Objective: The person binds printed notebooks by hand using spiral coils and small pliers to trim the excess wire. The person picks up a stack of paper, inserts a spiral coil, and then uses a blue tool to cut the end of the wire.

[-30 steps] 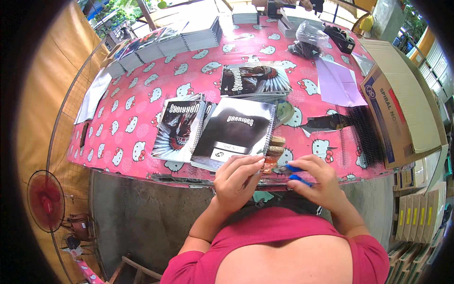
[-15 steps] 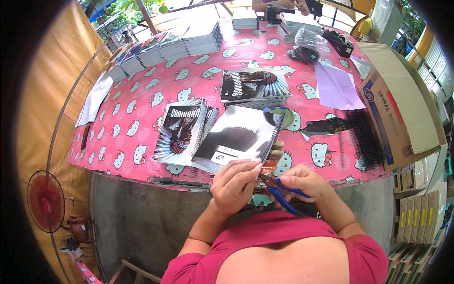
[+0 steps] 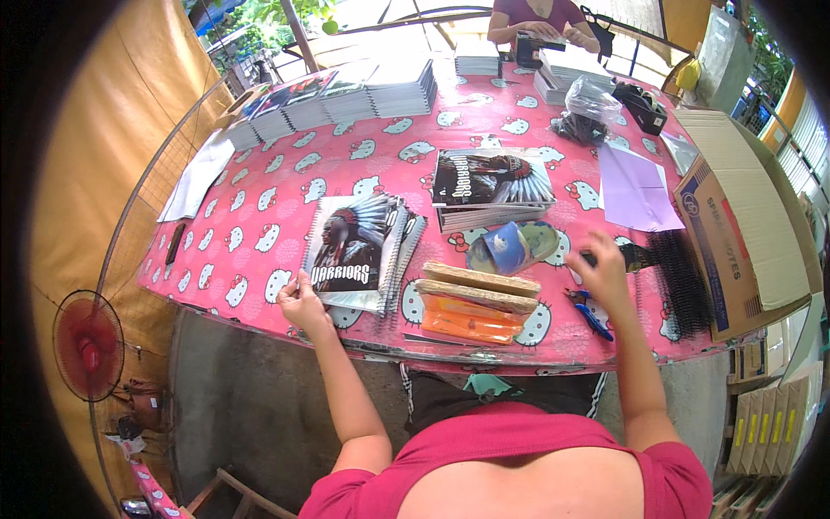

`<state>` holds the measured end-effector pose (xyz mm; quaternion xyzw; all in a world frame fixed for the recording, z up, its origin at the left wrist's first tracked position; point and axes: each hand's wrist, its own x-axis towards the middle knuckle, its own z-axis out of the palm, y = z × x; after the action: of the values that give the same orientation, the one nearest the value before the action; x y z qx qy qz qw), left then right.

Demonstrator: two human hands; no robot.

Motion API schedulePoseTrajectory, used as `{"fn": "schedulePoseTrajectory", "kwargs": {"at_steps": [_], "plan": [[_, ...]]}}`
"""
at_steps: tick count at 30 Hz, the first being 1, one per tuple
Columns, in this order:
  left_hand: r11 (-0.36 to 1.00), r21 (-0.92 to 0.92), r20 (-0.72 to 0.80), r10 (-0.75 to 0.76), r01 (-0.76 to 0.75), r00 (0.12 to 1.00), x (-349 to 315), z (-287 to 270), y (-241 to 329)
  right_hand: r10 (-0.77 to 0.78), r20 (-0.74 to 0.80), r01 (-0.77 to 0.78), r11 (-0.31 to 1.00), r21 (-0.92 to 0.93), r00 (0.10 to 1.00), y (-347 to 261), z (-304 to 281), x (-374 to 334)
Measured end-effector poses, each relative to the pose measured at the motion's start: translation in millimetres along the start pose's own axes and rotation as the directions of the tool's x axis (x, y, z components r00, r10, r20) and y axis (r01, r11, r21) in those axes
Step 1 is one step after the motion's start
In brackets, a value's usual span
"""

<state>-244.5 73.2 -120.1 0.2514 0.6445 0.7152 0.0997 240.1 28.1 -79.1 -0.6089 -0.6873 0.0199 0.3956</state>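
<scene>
My left hand (image 3: 304, 304) pinches the lower left corner of a spiral notebook (image 3: 350, 251) with a feathered-headdress cover, which lies on a small, uneven pile of notebooks. My right hand (image 3: 603, 270) hangs over the table with its fingers apart, holding nothing that I can see. Just below it lie blue-handled pliers (image 3: 590, 316). Beside its fingers is a flat black piece (image 3: 638, 256), next to a bundle of black spiral coils (image 3: 679, 281). Between my hands sit a wooden block (image 3: 475, 285) with an orange packet (image 3: 471, 320) and a blue-green slipper (image 3: 510, 246).
A second notebook stack (image 3: 493, 186) stands mid-table. Long notebook stacks (image 3: 346, 99) line the far left. An open cardboard box (image 3: 726, 242) rises at the right edge, near a purple sheet (image 3: 635, 186). A co-worker's hands (image 3: 553, 36) are at the far end.
The notebook that my left hand held at the table edge is now on the left pile. My right hand has let go of the pliers and moved up and right. The view has shifted.
</scene>
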Motion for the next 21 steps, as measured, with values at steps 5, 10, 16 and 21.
{"fn": "schedulePoseTrajectory", "kwargs": {"at_steps": [5, 10, 16, 21], "plan": [[0.99, -0.117, 0.115, -0.065, 0.079, 0.991, -3, 16, 4, 0.331, -0.006, -0.322, 0.924, 0.207, 0.944, 41, 64, 119], [0.951, 0.242, 0.112, 0.168, -0.191, 0.979, -27, 13, 50, 0.486, 0.136, -0.498, 0.864, 0.072, 0.863, 41, 90, 135], [0.943, -0.321, 0.39, 0.211, -0.082, 0.896, -74, 28, 116, 0.174, -0.184, -0.184, 0.982, -0.039, 0.967, 6, 24, 108], [0.913, -0.404, 0.657, 0.332, -0.055, 0.677, -135, 57, 158, 0.135, -0.154, 0.009, 0.723, 0.69, 0.979, -78, -17, 26]]}}
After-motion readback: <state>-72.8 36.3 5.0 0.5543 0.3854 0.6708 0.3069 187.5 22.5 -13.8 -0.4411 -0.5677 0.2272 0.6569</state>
